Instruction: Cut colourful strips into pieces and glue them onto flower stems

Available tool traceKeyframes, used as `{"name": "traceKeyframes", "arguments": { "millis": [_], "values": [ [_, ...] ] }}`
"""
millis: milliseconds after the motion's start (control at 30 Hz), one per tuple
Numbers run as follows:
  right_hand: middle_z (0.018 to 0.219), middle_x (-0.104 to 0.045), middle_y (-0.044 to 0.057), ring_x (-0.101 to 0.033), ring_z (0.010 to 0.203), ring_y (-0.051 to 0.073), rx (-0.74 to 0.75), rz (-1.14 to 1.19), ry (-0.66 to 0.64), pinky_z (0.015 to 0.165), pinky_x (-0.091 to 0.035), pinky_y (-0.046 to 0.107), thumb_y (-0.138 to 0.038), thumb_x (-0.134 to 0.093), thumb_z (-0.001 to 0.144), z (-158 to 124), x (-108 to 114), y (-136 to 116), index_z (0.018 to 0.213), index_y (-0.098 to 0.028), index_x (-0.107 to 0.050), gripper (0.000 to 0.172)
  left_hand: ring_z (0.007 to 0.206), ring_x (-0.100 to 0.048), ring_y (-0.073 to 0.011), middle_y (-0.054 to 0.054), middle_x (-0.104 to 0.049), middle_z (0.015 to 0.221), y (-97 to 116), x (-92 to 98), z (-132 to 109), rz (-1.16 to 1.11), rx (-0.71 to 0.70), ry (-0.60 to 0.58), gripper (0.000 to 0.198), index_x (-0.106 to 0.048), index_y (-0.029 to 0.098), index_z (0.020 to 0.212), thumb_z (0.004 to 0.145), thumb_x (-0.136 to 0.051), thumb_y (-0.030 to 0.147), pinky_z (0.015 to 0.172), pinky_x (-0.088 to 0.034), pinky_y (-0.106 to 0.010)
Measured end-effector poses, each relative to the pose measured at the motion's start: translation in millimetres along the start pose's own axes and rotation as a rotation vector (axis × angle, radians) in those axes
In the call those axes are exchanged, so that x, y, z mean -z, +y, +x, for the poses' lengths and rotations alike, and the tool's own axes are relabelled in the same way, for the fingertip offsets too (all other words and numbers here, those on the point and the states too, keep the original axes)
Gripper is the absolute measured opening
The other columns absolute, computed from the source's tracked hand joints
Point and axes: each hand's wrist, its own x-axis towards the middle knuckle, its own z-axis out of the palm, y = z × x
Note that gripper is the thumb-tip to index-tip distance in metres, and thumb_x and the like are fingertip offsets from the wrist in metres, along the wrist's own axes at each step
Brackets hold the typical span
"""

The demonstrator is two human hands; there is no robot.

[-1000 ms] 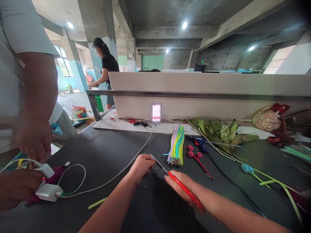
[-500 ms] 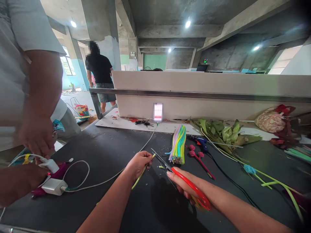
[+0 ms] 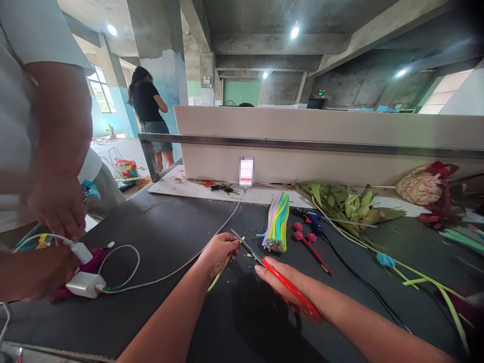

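Observation:
Between thumb and fingers, my left hand [image 3: 222, 250] pinches a thin yellow-green fuzzy stem [image 3: 219, 275], its short tip poking out past the fingertips. My right hand [image 3: 278, 282] is wrapped round red-handled scissors [image 3: 289, 287]. Their blades point up and left, right at the stem's tip beside my left fingertips. Small yellow-green snippets [image 3: 249, 255] lie under the blades. A bundle of pastel fuzzy stems [image 3: 278, 224] rests just beyond. To its right is a dark pink stem with round pink balls [image 3: 310, 247].
A blue glue gun [image 3: 313, 219] with a black cord lies right of the bundle, near green leaves [image 3: 348, 204]. A phone [image 3: 246, 172] leans at the back, its white cable crossing the table. At left, a co-worker's hands [image 3: 60, 217] handle white plugs [image 3: 86, 284].
The scissor blades have come closer together at the stem's tip, and my right hand has shifted slightly left. In the background, the standing person has turned and raised an arm.

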Motion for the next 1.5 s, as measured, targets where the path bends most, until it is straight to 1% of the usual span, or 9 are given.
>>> {"name": "traceKeyframes", "arguments": {
  "millis": [167, 267, 400, 633, 800, 967, 1167, 1367, 1500],
  "values": [
    [0.048, -0.042, -0.005, -0.036, 0.037, 0.009, 0.039, -0.076, 0.068, 0.041, -0.027, 0.024, -0.048, -0.045, 0.083, 5.9, -2.3, 1.0, 0.067, -0.023, -0.041, 0.03, 0.047, -0.044, -0.006, 0.003, -0.05, 0.052, -3.8, 0.7, 1.9, 0.016, -0.009, 0.002, 0.024, -0.051, 0.014, 0.061, 0.058, -0.071, 0.029, 0.047, -0.033, -0.02],
    [0.049, -0.042, -0.005, -0.036, 0.039, 0.009, 0.042, -0.108, 0.063, 0.043, -0.029, 0.025, -0.045, -0.046, 0.082, 5.6, -2.2, -0.9, 0.066, -0.022, -0.038, 0.029, 0.046, -0.044, -0.0061, 0.002, -0.05, 0.051, -5.1, 0.9, 3.0, 0.027, -0.009, -0.001, 0.025, -0.051, 0.014, 0.06, 0.059, -0.071, 0.03, 0.047, -0.033, -0.02],
    [0.056, -0.044, -0.005, -0.034, 0.04, 0.008, 0.076, -0.155, 0.055, 0.043, -0.028, 0.025, -0.045, -0.041, 0.085, 2.2, -0.5, -1.9, 0.068, -0.022, -0.035, 0.029, 0.046, -0.045, -0.006, 0.002, -0.051, 0.049, -5.2, 1.4, 4.9, 0.05, 0.003, -0.01, 0.024, -0.053, 0.014, 0.06, 0.059, -0.072, 0.028, 0.049, -0.035, -0.021],
    [0.057, -0.044, -0.004, -0.033, 0.039, 0.007, 0.102, -0.127, 0.032, 0.042, -0.026, 0.025, -0.044, -0.038, 0.086, -1.6, 2.2, -2.5, 0.07, -0.022, -0.037, 0.028, 0.047, -0.05, -0.0071, 0.0, -0.057, 0.055, -3.3, 4.2, 4.6, 0.084, 0.079, -0.027, 0.025, -0.054, 0.013, 0.065, 0.06, -0.073, 0.029, 0.05, -0.038, -0.021],
    [0.055, -0.046, -0.004, -0.034, 0.039, 0.008, 0.101, -0.112, 0.06, 0.044, -0.026, 0.026, -0.04, -0.041, 0.086, -0.7, 2.0, -2.2, 0.069, -0.022, -0.039, 0.024, 0.044, -0.048, -0.0067, 0.0, -0.058, 0.056, -4.3, 7.1, 3.9, 0.126, 0.112, -0.025, 0.024, -0.055, 0.014, 0.066, 0.061, -0.071, 0.031, 0.043, -0.034, -0.02],
    [0.052, -0.04, -0.005, -0.036, 0.04, 0.008, 0.011, -0.161, 0.117, 0.044, -0.024, 0.025, -0.036, -0.044, 0.086, 5.7, -4.9, -3.6, 0.066, -0.022, -0.035, 0.026, 0.041, -0.043, -0.005, 0.002, -0.054, 0.053, -4.2, 3.0, 5.2, 0.152, 0.098, -0.023, 0.021, -0.053, 0.014, 0.065, 0.064, -0.068, 0.029, 0.038, -0.028, -0.018],
    [0.052, -0.038, -0.007, -0.039, 0.042, 0.008, -0.047, -0.187, 0.05, 0.044, -0.029, 0.022, -0.036, -0.041, 0.088, 7.1, -2.0, -6.4, 0.068, -0.021, -0.035, 0.025, 0.038, -0.041, -0.0043, 0.004, -0.051, 0.052, -1.6, -0.3, 5.8, 0.202, 0.1, 0.008, 0.017, -0.052, 0.015, 0.065, 0.066, -0.065, 0.026, 0.035, -0.025, -0.018],
    [0.056, -0.036, -0.007, -0.032, 0.035, 0.006, -0.056, -0.128, 0.001, 0.035, -0.027, 0.019, -0.041, -0.036, 0.088, 6.8, 0.6, -3.2, 0.071, -0.022, -0.035, 0.025, 0.036, -0.04, -0.0042, 0.004, -0.052, 0.055, -1.7, -0.8, 7.5, 0.271, 0.111, 0.045, 0.017, -0.053, 0.015, 0.067, 0.066, -0.065, 0.028, 0.033, -0.023, -0.017],
    [0.055, -0.037, -0.007, -0.031, 0.032, 0.005, -0.082, -0.099, -0.029, 0.031, -0.027, 0.018, -0.043, -0.039, 0.085, 13.3, -1.8, 5.5, 0.073, -0.022, -0.037, 0.024, 0.035, -0.037, -0.0032, 0.004, -0.052, 0.054, -2.8, -0.2, 8.4, 0.283, 0.111, 0.053, 0.018, -0.054, 0.015, 0.068, 0.067, -0.065, 0.029, 0.033, -0.019, -0.017]
  ]
}}
